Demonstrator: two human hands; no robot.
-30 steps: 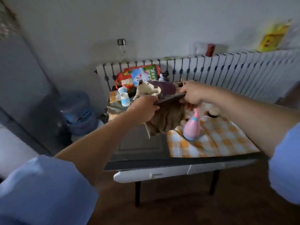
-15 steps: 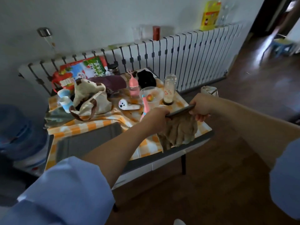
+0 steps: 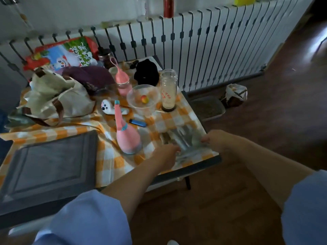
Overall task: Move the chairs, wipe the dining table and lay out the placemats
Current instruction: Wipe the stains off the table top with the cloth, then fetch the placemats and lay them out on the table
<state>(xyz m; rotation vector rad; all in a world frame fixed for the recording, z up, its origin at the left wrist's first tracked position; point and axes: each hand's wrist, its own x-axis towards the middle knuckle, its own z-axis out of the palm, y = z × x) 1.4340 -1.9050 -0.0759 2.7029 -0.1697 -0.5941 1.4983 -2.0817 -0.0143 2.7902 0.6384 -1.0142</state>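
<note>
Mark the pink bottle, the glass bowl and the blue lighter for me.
pink bottle (image 3: 127, 138), head view, on its rounded body.
glass bowl (image 3: 134, 101), head view, on its near-left wall.
blue lighter (image 3: 138, 123), head view, on its middle.

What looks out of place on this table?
Clutter crowds the far half: a tote bag, pink bottle, bowl and jar. The checked cloth is rumpled and leaves the near-left tabletop bare.

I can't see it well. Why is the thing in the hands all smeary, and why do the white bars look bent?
Head view: the grey-brown cloth between the left hand and right hand is motion-blurred; the wide-angle lens bows the white slatted radiator cover; dim room, with window glare on the dark wooden floor.
</note>
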